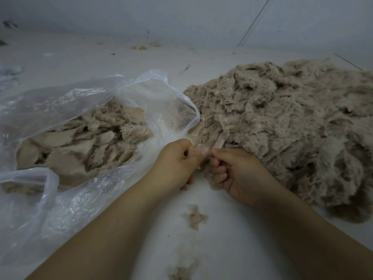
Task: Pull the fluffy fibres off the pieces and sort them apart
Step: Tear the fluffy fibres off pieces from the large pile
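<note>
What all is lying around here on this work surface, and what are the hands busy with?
Plastic bag: one, clear, left, lying open and holding beige fabric pieces.
Fluffy pile: one large heap, beige, right.
Loose fluff tufts: two seen, beige, near edge between the forearms.
Small scraps: a few, yellowish, far back.
Work surface: one, white, under everything.
Small piece: one, beige, mostly hidden between both hands.
Left hand: pinches the small piece, centre.
Right hand: pinches the same piece from the right.
</note>
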A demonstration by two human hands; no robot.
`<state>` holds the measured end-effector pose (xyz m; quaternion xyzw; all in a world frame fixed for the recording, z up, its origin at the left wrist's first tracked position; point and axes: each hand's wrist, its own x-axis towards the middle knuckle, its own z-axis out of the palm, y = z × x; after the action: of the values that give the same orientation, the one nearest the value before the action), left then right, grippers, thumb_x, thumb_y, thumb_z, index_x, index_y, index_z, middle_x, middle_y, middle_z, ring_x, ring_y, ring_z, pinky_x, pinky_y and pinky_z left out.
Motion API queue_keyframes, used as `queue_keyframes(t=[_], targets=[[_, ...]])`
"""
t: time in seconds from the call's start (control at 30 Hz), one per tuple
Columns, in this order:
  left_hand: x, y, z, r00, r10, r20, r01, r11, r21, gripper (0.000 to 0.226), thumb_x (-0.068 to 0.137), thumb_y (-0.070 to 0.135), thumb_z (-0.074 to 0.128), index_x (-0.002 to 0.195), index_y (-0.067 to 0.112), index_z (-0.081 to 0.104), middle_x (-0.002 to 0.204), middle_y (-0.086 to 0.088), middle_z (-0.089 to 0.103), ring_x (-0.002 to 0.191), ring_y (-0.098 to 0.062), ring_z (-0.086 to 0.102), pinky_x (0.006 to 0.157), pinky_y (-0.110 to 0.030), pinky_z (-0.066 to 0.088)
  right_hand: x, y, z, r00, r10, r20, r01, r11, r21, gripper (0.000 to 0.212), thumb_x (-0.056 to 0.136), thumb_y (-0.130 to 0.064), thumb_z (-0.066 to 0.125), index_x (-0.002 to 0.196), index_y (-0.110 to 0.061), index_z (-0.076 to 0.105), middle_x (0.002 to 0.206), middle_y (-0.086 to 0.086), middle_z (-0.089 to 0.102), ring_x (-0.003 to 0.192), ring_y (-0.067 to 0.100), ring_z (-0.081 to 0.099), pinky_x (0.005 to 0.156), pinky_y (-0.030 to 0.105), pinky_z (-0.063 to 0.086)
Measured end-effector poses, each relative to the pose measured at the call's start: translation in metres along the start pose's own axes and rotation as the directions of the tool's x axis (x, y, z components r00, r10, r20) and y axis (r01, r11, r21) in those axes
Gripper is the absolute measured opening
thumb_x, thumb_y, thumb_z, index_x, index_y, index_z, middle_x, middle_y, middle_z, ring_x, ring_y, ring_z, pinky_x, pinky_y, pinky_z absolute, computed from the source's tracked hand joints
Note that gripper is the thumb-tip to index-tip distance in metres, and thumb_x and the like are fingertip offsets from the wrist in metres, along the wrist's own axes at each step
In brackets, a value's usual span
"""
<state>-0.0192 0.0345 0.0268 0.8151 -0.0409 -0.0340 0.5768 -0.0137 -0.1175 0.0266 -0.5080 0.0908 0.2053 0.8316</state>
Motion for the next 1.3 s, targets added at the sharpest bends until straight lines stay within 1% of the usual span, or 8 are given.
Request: queue_keyframes(t=[0.13,0.23,0.37,0.77,0.93,1.1,1.2,1.3], targets=[[0.001,0.0,0.001,1.0,-0.018,-0.002,0.018,0.998,0.054,0.027,0.083,0.025,0.076,0.088,0.009,0.055,0.045,0.0,0.055,0.03,-0.011,0.046,0.033,-0.019,0.035,0.002,0.002,-0.001,0.999,-0.022,-0.032,0.022,1.0,-0.006,0.013,0.098,-0.005,0.049,0.086,-0.002,0.053,0.054,0.003,0.045,0.039,0.003,0.034,0.034,0.014,0.028],[0.002,-0.003,0.0,1.0,-0.013,0.012,0.013,0.999,0.039,0.024,0.091,0.019,0.068,0.073,0.006,0.058,0.039,0.0,0.054,0.028,-0.013,0.044,0.033,-0.019,0.033,0.003,0.001,-0.002,1.0,-0.005,-0.026,0.005,1.0,-0.008,0.007,0.098,-0.006,0.049,0.093,-0.003,0.054,0.054,0.002,0.045,0.039,0.003,0.033,0.034,0.014,0.027],[-0.003,-0.001,-0.002,0.999,0.041,0.035,-0.037,0.994,-0.102,0.036,0.094,0.014,0.062,0.059,0.006,0.055,0.038,-0.007,0.054,0.025,-0.016,0.041,0.033,-0.017,0.031,0.003,-0.002,-0.003,1.0,0.012,-0.011,-0.012,0.999,0.035,0.018,0.098,-0.006,0.047,0.083,-0.004,0.057,0.055,0.001,0.043,0.039,0.003,0.031,0.033,0.013,0.026],[-0.008,0.008,-0.016,0.966,0.149,0.209,-0.024,0.864,-0.503,0.019,0.083,0.019,0.063,0.074,0.003,0.069,0.046,-0.012,0.047,0.028,-0.017,0.032,0.037,-0.014,0.021,0.004,-0.001,-0.005,1.0,0.009,-0.017,-0.009,1.0,0.02,0.026,0.097,-0.006,0.045,0.071,-0.008,0.047,0.053,0.001,0.036,0.037,0.003,0.027,0.033,0.013,0.023],[-0.004,0.004,-0.009,0.988,0.008,0.152,0.057,0.907,-0.416,0.018,0.089,0.01,0.059,0.072,0.008,0.06,0.052,-0.013,0.052,0.033,-0.021,0.042,0.036,-0.018,0.03,0.003,-0.001,-0.01,0.998,0.024,0.055,-0.023,1.0,-0.017,0.028,0.083,-0.037,0.063,0.085,-0.009,0.058,0.059,0.001,0.04,0.037,0.002,0.029,0.033,0.013,0.025],[0.0,0.0,-0.005,0.99,-0.042,0.133,0.104,0.857,-0.504,0.016,0.09,-0.001,0.054,0.075,0.004,0.058,0.056,-0.015,0.057,0.036,-0.024,0.049,0.035,-0.022,0.037,-0.002,0.001,-0.011,0.96,-0.036,0.278,0.091,0.978,-0.189,0.037,0.095,-0.022,0.051,0.095,0.015,0.052,0.083,0.03,0.053,0.072,0.038,0.038,0.039,0.015,0.018],[0.002,-0.002,-0.008,0.988,-0.058,0.144,0.115,0.897,-0.427,0.007,0.073,0.008,0.062,0.068,0.01,0.058,0.054,-0.016,0.056,0.037,-0.025,0.049,0.037,-0.023,0.036,0.001,0.003,-0.01,0.984,-0.062,0.164,0.087,0.985,-0.151,0.05,0.083,-0.016,0.061,0.111,0.023,0.046,0.086,0.028,0.049,0.063,0.027,0.029,0.037,0.014,0.025],[0.003,-0.005,-0.005,0.995,-0.003,0.099,0.036,0.944,-0.327,0.02,0.067,0.013,0.071,0.084,0.016,0.061,0.069,-0.013,0.061,0.045,-0.026,0.054,0.042,-0.028,0.038,0.0,0.002,-0.009,0.985,-0.064,0.159,0.083,0.99,-0.115,0.027,0.074,-0.016,0.065,0.09,0.004,0.054,0.059,0.007,0.053,0.044,0.007,0.036,0.037,0.013,0.027]])
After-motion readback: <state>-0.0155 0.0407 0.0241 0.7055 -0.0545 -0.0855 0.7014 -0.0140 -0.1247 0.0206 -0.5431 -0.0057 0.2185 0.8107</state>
